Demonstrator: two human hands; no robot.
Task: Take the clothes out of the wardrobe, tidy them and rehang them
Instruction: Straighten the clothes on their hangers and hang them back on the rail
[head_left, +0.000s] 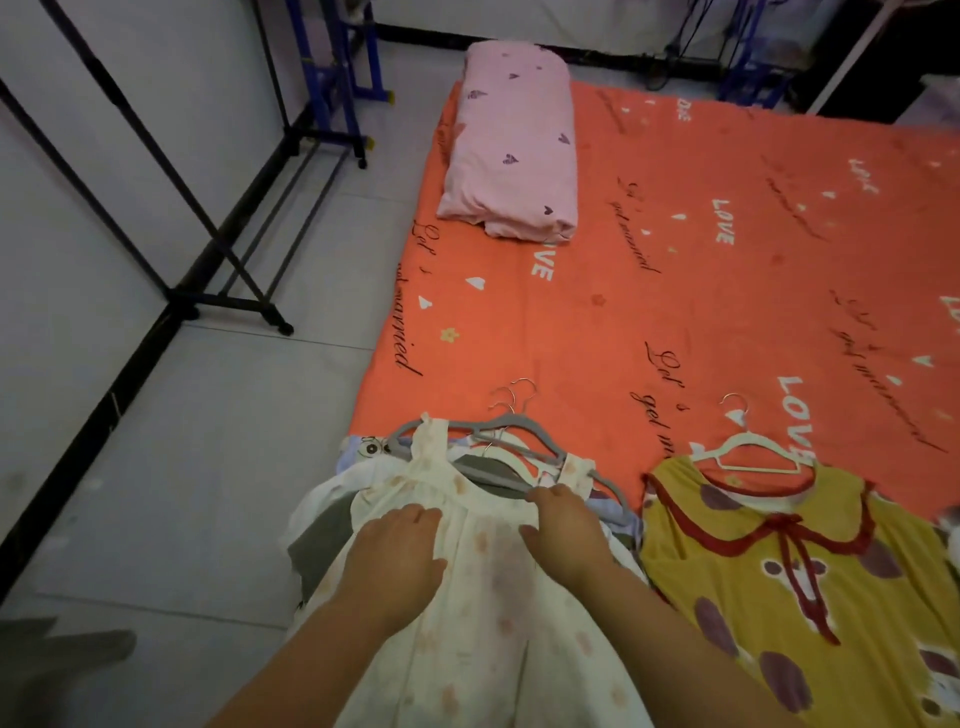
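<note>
Both hands lie flat on a cream dress at the near edge of the bed.

The left hand (400, 556) and right hand (569, 535) rest with fingers spread on the cream dress (483, 634), gripping nothing; the right fingertips (543, 493) touch its neckline. The dress tops a pile (317, 519) of clothes on grey hangers (498, 423), half over the bed's edge. Just right of it lies a yellow dress (779, 597) with red trim on a white hanger (748, 452). The orange sheet (727, 286) under them reads "LOVE" in white and "get married" in black script. A pink pillow (514, 145) with hearts lies at its far end. A black rack (228, 249) stands on the floor to the left.
</note>
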